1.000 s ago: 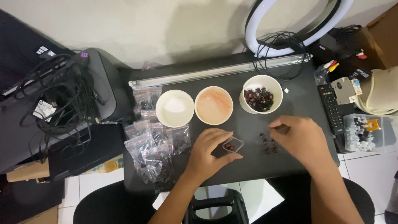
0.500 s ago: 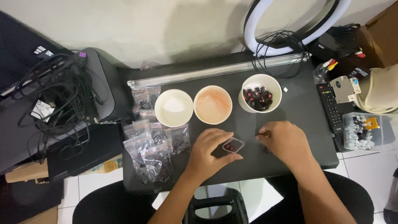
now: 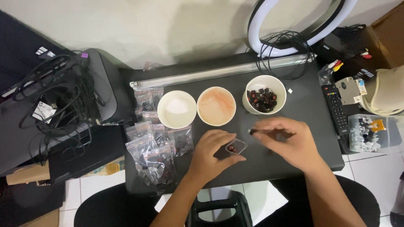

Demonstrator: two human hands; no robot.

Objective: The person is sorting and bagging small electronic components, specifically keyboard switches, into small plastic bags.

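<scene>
Pinching small dark piece [image 3: 251,131] above open bag [image 3: 235,147]

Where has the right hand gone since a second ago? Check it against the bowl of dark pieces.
Yes. The right hand has shifted left toward the small clear bag, now lying below the bowl of dark pieces rather than below-right.

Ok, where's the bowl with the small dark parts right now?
In the head view, the white bowl of dark parts stands at the right end of the row of three bowls on the black table, just beyond the right hand.
</scene>
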